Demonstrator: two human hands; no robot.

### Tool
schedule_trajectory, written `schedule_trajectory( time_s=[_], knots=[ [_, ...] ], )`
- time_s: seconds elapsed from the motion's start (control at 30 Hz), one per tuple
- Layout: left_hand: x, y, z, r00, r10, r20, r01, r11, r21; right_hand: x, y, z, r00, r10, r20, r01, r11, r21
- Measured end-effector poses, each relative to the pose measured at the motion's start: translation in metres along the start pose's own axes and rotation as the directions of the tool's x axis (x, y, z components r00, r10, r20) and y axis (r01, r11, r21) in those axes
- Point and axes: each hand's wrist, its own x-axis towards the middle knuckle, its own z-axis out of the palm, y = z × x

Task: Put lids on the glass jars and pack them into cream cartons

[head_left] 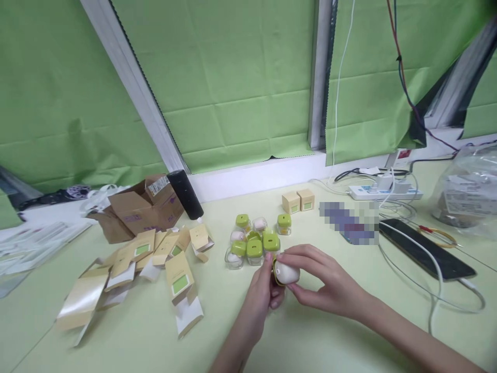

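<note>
My right hand pinches a small white rounded case between thumb and fingers. Against its left side, my left hand grips a green-rimmed piece, mostly hidden by the fingers. Whether the two pieces are joined or apart, I cannot tell. Just beyond my hands stand several small clear boxes with green lids. Another green-lidded box stands a little apart to the right. White rounded pieces show among the group.
Opened cream cartons are strewn on the left, before a brown cardboard box and a black cylinder. Two small closed cartons stand at the back. On the right are a black phone, cables, a power strip and a plastic bag.
</note>
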Motion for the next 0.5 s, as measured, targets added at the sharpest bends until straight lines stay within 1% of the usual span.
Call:
schedule_trajectory(
  time_s=[0.07, 0.13, 0.23, 0.3, 0.33, 0.4, 0.5],
  knots=[
    [-0.0005, 0.0021, -0.0021, 1.0, -0.008, -0.009, 0.008, 1.0, 0.023, -0.0001, -0.001, 0.0031, 1.0, -0.019, -0.02, 0.018, 0.999, -0.051],
    [-0.0017, 0.003, -0.0029, 1.0, -0.005, 0.031, 0.004, 0.999, 0.033, -0.0005, -0.0017, 0.0052, 0.999, -0.025, -0.036, 0.022, 0.997, -0.078],
    [-0.0048, 0.0022, -0.0012, 0.978, -0.008, 0.207, 0.02, 0.998, -0.054, -0.0013, -0.0018, 0.0067, 1.0, 0.02, -0.024, -0.022, 0.997, -0.07],
    [-0.0061, 0.0003, 0.0004, 0.959, -0.005, 0.284, 0.053, 0.986, -0.16, -0.0018, -0.0013, 0.0071, 0.999, 0.048, -0.004, -0.048, 0.998, -0.048],
    [-0.0064, -0.0009, 0.0009, 0.957, -0.001, 0.292, 0.063, 0.977, -0.202, -0.0022, -0.0008, 0.0073, 0.999, 0.054, 0.002, -0.053, 0.998, -0.041],
    [-0.0063, -0.0034, 0.0014, 0.962, 0.009, 0.271, 0.063, 0.965, -0.256, -0.0033, 0.0003, 0.0081, 0.999, 0.048, -0.002, -0.048, 0.998, -0.049],
    [-0.0062, -0.0067, 0.0018, 0.971, 0.055, 0.233, 0.012, 0.961, -0.275, -0.0061, 0.0009, 0.0116, 0.999, 0.027, -0.037, -0.031, 0.993, -0.115]
  ],
)
